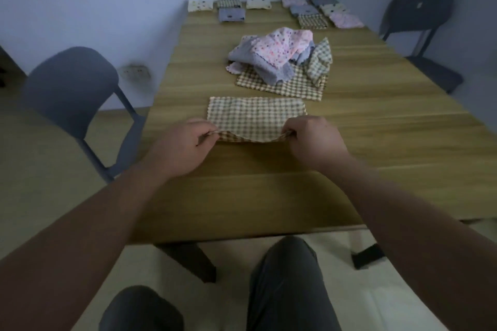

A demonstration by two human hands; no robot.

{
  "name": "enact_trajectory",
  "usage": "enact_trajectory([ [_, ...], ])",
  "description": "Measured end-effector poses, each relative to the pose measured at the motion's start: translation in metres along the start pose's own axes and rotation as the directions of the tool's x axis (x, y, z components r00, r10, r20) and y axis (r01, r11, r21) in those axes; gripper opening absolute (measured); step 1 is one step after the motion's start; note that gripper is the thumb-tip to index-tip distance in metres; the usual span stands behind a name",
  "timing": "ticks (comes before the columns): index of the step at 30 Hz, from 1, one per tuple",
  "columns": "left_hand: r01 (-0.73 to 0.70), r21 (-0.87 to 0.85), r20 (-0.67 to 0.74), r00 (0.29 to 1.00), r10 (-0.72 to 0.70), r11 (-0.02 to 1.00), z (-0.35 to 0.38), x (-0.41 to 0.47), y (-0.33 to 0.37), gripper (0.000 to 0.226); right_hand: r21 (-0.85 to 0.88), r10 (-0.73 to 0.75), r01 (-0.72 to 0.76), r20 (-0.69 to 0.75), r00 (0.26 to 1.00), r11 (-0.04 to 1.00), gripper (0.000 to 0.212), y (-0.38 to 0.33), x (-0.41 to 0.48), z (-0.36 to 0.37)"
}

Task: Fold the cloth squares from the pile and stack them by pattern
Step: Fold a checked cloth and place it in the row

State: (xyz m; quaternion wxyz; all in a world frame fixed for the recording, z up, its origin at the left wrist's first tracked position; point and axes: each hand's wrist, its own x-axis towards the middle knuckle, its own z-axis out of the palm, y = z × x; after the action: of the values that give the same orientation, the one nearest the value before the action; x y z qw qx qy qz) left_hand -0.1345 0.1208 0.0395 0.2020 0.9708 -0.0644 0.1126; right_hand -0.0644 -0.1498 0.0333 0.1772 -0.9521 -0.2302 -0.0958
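On the table (376,126), just in front of me, lay the checked cloth (255,115). My left hand (185,145) and right hand (312,140) each pinched a near corner. I thought both corners should lift together and land evenly on the far edge.

Your bare left hand (185,140) and bare right hand (309,140) sit knuckles-up, level with each other and well apart — each curls its fingers and pinches a near corner of the brown-and-cream checked cloth square (255,118). Your left forearm (107,212) and right forearm (390,196) stretch forward, bare.
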Motion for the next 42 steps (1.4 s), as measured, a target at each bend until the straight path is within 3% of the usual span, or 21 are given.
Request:
enact_trajectory([
  [4,0.111,0.024,0.025,0.993,-0.112,0.993,-0.007,-0.047,0.02,0.033,-0.007,0.057,-0.056,0.113,0.992,0.998,0.023,-0.007,-0.047,-0.016],
  [10,0.09,0.044,0.059,0.994,-0.093,0.995,-0.02,-0.109,0.047,0.032,0.135,0.063,-0.087,0.177,0.982,0.987,0.029,-0.014,-0.107,-0.04],
  [16,0.122,0.031,0.008,0.993,-0.122,0.992,-0.026,-0.123,0.042,0.053,0.336,0.12,-0.228,0.314,0.942,0.914,0.021,-0.009,-0.125,-0.058],
  [21,0.14,-0.009,-0.006,0.99,-0.141,0.99,-0.02,-0.1,0.032,0.052,0.43,0.215,-0.312,0.26,0.942,0.847,0.021,0.001,-0.11,-0.057],
  [25,0.176,-0.036,-0.047,0.983,-0.178,0.984,-0.016,-0.065,0.027,0.036,0.457,0.275,-0.323,0.17,0.946,0.829,0.012,0.009,-0.084,-0.05],
  [32,0.253,-0.054,-0.073,0.964,-0.257,0.966,-0.002,-0.02,0.01,0.028,0.291,0.323,-0.346,0.126,0.938,0.892,0.013,0.015,-0.041,-0.029],
  [37,0.307,-0.084,-0.08,0.946,-0.313,0.948,0.02,-0.008,0.003,0.022,0.203,0.347,-0.363,0.109,0.931,0.91,0.032,0.018,-0.041,-0.009],
  [42,0.345,-0.121,-0.082,0.931,-0.356,0.931,0.022,-0.003,0.0,0.02,0.217,0.366,-0.371,0.063,0.928,0.903,0.018,0.021,-0.042,-0.003],
])
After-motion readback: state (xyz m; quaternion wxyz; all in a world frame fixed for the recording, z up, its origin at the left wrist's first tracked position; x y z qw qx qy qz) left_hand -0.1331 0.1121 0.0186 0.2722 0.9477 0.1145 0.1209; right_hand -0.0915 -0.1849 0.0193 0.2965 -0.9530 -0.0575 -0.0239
